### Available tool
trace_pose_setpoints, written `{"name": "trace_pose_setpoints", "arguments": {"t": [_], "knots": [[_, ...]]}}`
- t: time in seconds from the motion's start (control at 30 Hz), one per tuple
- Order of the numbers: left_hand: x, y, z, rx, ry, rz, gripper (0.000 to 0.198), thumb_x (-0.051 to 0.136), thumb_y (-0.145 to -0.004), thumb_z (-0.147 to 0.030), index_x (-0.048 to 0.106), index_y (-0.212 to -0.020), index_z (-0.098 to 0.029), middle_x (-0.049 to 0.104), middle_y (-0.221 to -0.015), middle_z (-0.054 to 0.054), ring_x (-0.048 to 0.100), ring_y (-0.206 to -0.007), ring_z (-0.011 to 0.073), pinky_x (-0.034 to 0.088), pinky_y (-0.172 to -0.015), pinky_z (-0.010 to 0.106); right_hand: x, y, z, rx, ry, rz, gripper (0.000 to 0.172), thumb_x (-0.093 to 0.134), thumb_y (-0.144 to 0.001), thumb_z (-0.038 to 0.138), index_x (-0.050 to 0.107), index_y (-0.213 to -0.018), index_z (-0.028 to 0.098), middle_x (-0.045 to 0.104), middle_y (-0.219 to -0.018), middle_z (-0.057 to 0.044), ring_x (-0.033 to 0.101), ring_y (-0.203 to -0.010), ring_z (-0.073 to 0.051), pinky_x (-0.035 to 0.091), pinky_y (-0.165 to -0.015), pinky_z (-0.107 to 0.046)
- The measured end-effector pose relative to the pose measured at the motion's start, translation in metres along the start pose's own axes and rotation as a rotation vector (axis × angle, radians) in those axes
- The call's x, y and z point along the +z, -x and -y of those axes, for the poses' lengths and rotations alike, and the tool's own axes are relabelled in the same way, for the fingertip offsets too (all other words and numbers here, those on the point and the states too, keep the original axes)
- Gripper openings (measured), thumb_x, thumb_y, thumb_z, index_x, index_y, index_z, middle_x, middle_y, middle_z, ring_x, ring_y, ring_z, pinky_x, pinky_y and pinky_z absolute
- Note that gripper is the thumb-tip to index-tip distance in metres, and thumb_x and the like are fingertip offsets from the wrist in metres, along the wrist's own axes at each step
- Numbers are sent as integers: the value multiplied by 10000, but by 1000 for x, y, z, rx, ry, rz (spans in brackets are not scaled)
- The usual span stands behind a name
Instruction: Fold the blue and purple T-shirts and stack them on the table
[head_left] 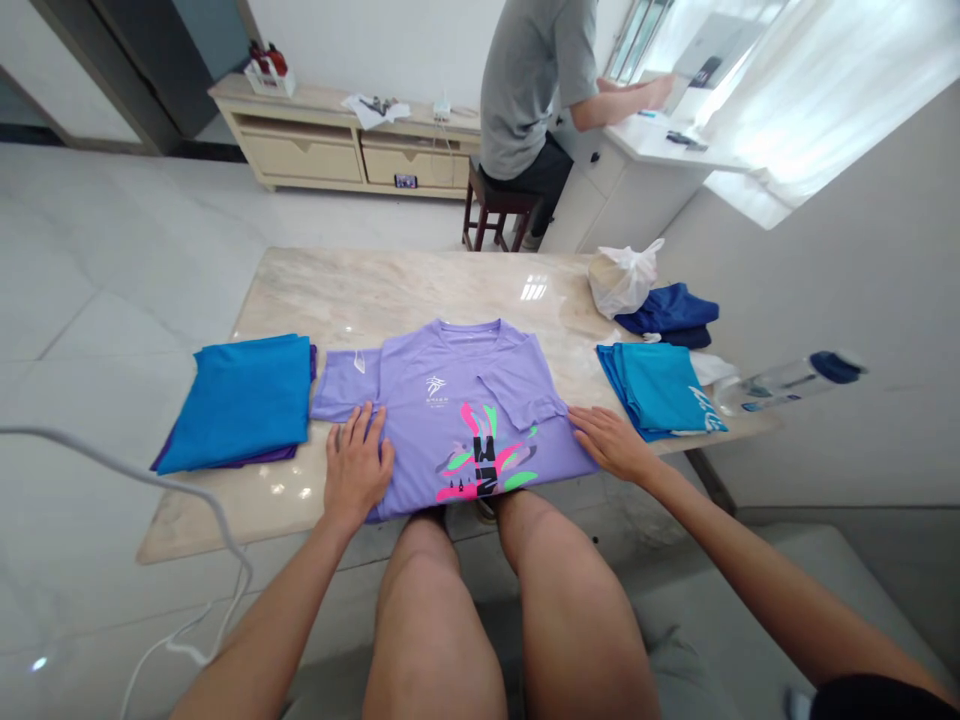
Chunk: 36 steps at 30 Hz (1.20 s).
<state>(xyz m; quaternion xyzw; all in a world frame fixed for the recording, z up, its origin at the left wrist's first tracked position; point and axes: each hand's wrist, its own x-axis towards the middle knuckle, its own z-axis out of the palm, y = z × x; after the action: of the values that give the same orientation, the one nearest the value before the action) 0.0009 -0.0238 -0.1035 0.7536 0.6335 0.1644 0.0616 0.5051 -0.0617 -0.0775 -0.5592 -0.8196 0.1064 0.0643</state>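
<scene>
A purple T-shirt [420, 400] lies front side up on the marble-patterned table, its lower edge at the table's near side. White lettering and a bright pink, green and black print show on it. Its right sleeve [517, 400] is folded inward over the chest; the left sleeve [345, 385] sticks outward. My left hand [358, 465] rests flat on the shirt's left side below that sleeve, fingers stretched. At the right edge, my right hand [611, 440] touches the fabric with fingers extended; its thumb is hidden.
Folded blue and purple clothes [247, 400] lie at the table's left. On the right are a folded turquoise garment [660, 385], a white plastic bag [622, 280], dark blue cloth [671, 310] and a clear bottle [787, 385]. A white cable [187, 485] hangs at left. A person [529, 90] sits beyond.
</scene>
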Motion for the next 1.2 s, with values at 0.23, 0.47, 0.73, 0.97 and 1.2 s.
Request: {"name": "trace_pose_setpoints", "arguments": {"t": [0.23, 0.47, 0.73, 0.97, 1.2], "knots": [[1, 2, 5, 13, -63, -10, 601, 402, -1078, -300, 567, -1643, -185, 521, -1723, 148, 442, -1625, 322, 283, -1356, 570, 43, -59, -14, 257, -60, -363, 613, 353, -1098, 433, 638, -1539, 116, 598, -1622, -237, 545, -1548, -389, 440, -1286, -641], [11, 3, 15, 22, -110, -29, 596, 412, -1085, -281, 549, -1660, -202, 519, -1728, 131, 439, -1632, 301, 289, -1359, 568, 82, -82, -22, 283, -27, -497, 589, 373, -1108, 405, 575, -1618, 190, 551, -1682, -182, 484, -1600, -350, 398, -1313, -600], [9, 3, 14, 10, -168, 28, 607, 400, -1079, -272, 541, -1668, -240, 497, -1748, 92, 422, -1648, 297, 303, -1362, 552, 64, -72, -9, 362, 63, -269, 636, 329, -1112, 317, 505, -1680, 89, 400, -1779, -201, 348, -1677, -333, 262, -1362, -543], [11, 0, 18, 42, -214, 26, 626, 405, -1078, -294, 502, -1696, -274, 476, -1763, 94, 411, -1648, 305, 305, -1343, 572, 67, -54, -24, 300, 24, -365, 604, 359, -1104, 314, 587, -1609, 74, 484, -1728, -211, 418, -1636, -321, 304, -1345, -508], [12, -1, 13, 35, -204, -17, 577, 429, -1065, -303, 578, -1621, -256, 565, -1688, 121, 482, -1567, 344, 346, -1290, 591, 65, -57, -19, 305, 18, -415, 583, 379, -1085, 311, 634, -1545, 59, 531, -1690, -219, 468, -1600, -328, 332, -1327, -503]]}}
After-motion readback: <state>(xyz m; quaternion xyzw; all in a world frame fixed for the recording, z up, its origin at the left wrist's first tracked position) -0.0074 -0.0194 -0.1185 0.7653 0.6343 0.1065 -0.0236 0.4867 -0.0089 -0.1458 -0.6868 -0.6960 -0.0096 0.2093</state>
